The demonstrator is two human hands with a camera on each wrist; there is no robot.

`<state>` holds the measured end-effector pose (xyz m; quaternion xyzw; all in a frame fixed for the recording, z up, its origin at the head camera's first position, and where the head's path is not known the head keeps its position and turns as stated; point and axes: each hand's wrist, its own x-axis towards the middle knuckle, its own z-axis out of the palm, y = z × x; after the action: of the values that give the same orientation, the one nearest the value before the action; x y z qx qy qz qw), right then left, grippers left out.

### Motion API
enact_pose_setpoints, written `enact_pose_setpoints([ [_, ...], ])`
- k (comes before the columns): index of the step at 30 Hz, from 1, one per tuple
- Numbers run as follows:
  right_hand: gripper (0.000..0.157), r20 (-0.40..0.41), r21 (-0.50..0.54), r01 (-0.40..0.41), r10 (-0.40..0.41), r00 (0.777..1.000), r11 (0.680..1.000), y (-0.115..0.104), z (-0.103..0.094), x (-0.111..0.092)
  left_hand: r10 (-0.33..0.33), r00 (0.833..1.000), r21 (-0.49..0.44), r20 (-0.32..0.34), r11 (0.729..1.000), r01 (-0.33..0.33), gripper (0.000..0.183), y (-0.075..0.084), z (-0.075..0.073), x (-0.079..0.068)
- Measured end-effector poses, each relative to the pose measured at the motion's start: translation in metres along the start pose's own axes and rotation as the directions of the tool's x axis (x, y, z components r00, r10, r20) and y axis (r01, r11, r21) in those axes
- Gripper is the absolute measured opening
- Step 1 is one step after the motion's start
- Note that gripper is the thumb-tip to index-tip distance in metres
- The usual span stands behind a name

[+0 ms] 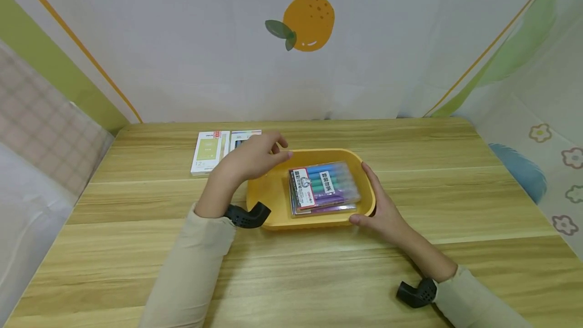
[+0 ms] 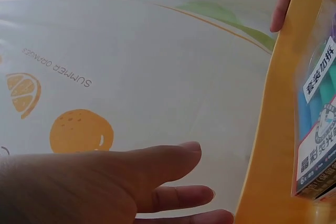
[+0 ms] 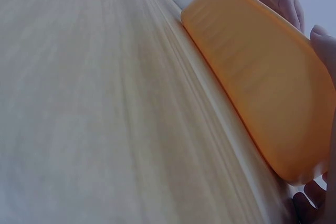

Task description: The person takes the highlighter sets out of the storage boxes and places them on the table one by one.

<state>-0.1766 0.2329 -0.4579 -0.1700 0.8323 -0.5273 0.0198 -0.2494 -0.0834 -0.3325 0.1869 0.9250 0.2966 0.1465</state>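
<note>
A yellow plastic basket (image 1: pixel 269 190) stands on the wooden table. Inside it, toward the right, lies a clear pack of coloured highlighters (image 1: pixel 339 184) with a white label, on top of another flat pack (image 1: pixel 325 210) that shows only at its edges. My right hand (image 1: pixel 381 215) grips the basket's right end, thumb at the near rim and fingers along the outside. Over the basket's far left corner hovers my left hand (image 1: pixel 258 156), its fingers loosely bent and nothing in them. In the left wrist view its thumb and fingers (image 2: pixel 181 198) point toward the basket wall.
Behind my left hand lie a white box (image 1: pixel 210 152) with a yellow-green panel and a second white box (image 1: pixel 239 138), partly covered by the hand. A printed curtain (image 1: pixel 205 65) hangs along the table's back edge.
</note>
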Motion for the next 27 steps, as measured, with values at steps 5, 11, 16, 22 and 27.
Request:
enact_pose_setpoints([
  [5,0.119,0.001,0.003,0.005,-0.005,1.000,1.000,0.001,0.000,0.000,0.012,1.000,0.001,0.028,1.000,-0.012,0.043,-0.001,0.003,0.002],
  [11,0.118,0.007,0.026,-0.005,0.005,1.000,1.000,-0.001,0.000,0.000,0.020,0.998,0.000,0.062,1.000,-0.020,0.043,-0.004,0.006,0.005],
  [16,0.118,0.007,0.024,-0.010,0.010,1.000,1.000,-0.002,0.000,0.000,0.017,0.997,-0.014,0.073,1.000,-0.016,0.043,-0.006,0.009,0.007],
  [22,0.118,0.006,0.022,-0.004,0.004,1.000,1.000,0.000,0.000,0.000,0.025,0.996,-0.056,0.084,0.998,-0.021,0.041,-0.006,0.013,0.009],
  [27,0.119,0.006,0.009,-0.007,0.007,1.000,1.000,0.000,0.000,0.000,0.039,0.995,-0.093,0.095,0.995,-0.030,0.040,-0.008,0.017,0.013],
])
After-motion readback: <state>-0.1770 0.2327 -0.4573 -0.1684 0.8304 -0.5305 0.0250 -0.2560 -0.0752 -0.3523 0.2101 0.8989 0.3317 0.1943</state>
